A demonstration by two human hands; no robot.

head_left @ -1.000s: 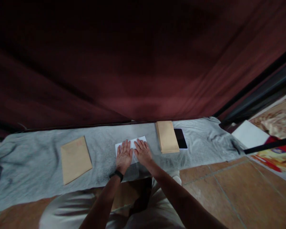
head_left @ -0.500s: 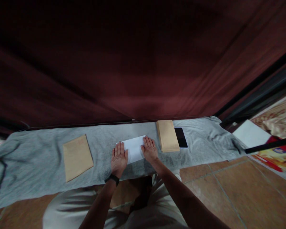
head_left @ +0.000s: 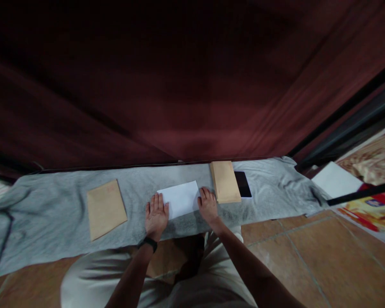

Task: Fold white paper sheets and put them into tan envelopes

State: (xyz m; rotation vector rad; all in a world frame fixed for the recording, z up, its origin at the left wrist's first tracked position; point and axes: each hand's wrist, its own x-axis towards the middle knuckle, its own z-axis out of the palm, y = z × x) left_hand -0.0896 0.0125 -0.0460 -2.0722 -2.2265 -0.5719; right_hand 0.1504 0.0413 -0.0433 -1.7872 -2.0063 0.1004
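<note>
A white sheet of paper (head_left: pixel 181 199), apparently folded, lies flat on the grey cloth (head_left: pixel 269 192) in front of me. At its left edge rests my left hand (head_left: pixel 156 215), palm down with the fingers stretched out. My right hand (head_left: pixel 208 206) is by the right edge, its fingers lying flat and slightly bent, the fingertips close to the paper. A stack of brown envelopes (head_left: pixel 227 183) sits just right of that hand. Partly under the stack is a dark-screened phone or tablet (head_left: pixel 243 185). Farther left lies a single brown envelope (head_left: pixel 107 209).
A dark red panel (head_left: pixel 192 128) rises directly behind the cloth-covered strip. On the right, a black bar (head_left: pixel 362 193) crosses over a white sheet (head_left: pixel 336 179) and a colourful printed package (head_left: pixel 370 216). Brown floor tiles (head_left: pixel 295 252) lie below.
My hands have moved apart, the left one leftward and the right one toward the envelope stack. More of the white paper shows between them.
</note>
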